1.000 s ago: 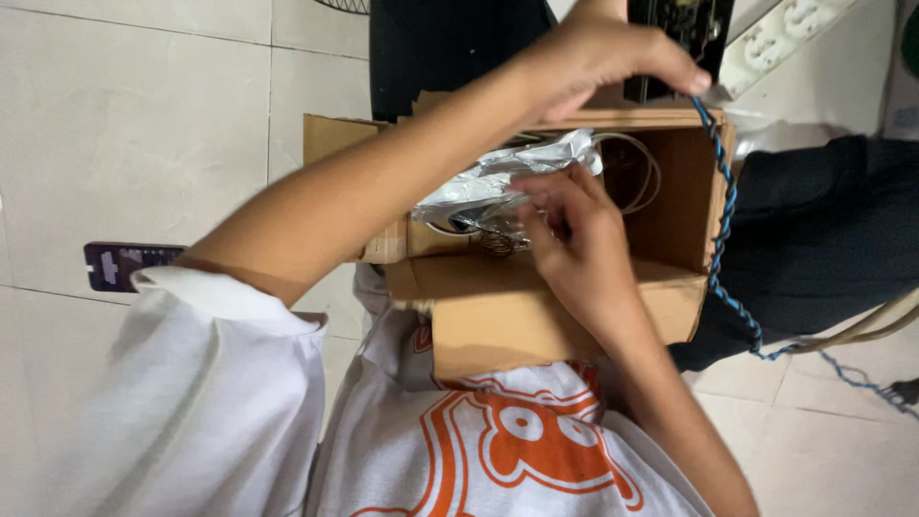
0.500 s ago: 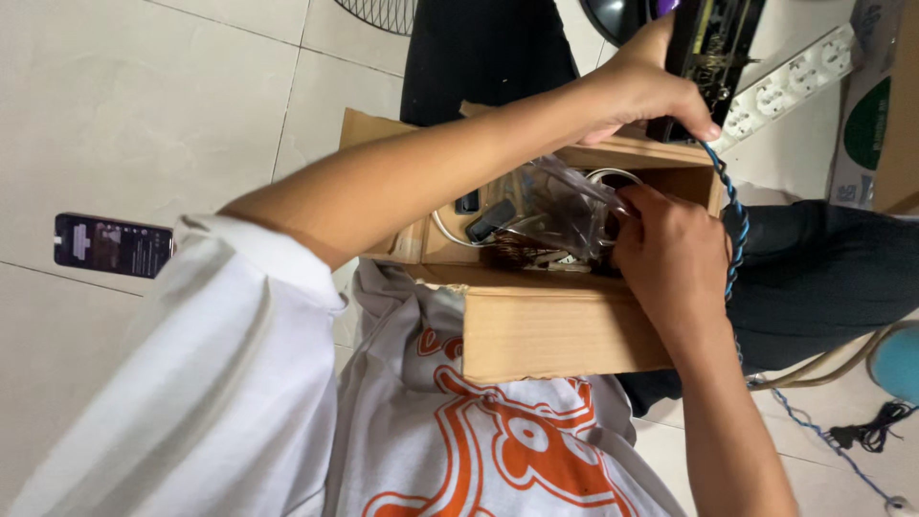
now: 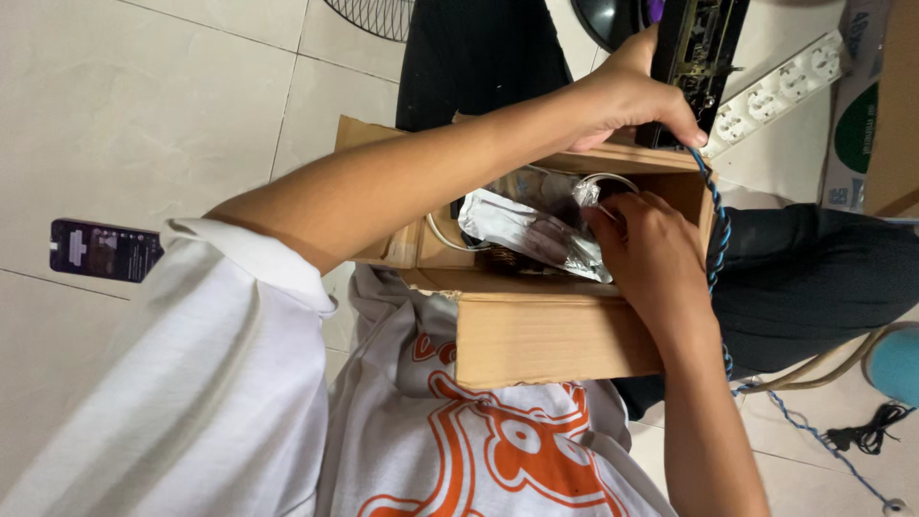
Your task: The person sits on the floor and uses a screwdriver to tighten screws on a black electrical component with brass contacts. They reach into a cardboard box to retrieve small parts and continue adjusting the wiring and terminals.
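Note:
An open cardboard box (image 3: 555, 335) rests on my lap. My left hand (image 3: 632, 96) reaches over it and is closed on the lower end of a black electronic device (image 3: 694, 48) at the box's far rim. A blue twisted cable (image 3: 718, 239) runs from under those fingers down the box's right side. My right hand (image 3: 656, 258) is inside the box, fingers curled on a crumpled silvery plastic bag (image 3: 526, 230). White cables (image 3: 440, 235) and dark parts lie under the bag, mostly hidden.
A dark phone (image 3: 105, 251) lies on the tiled floor at left. A white power strip (image 3: 780, 86) and a printed carton (image 3: 866, 124) sit at upper right. A fan grille (image 3: 373, 14) is at top. A teal round object (image 3: 895, 364) and a black plug (image 3: 866, 431) lie at right.
My view has shifted left and closer. My right hand has pushed further right in the box, dragging the silvery bag with it. My left hand keeps its hold at the far rim.

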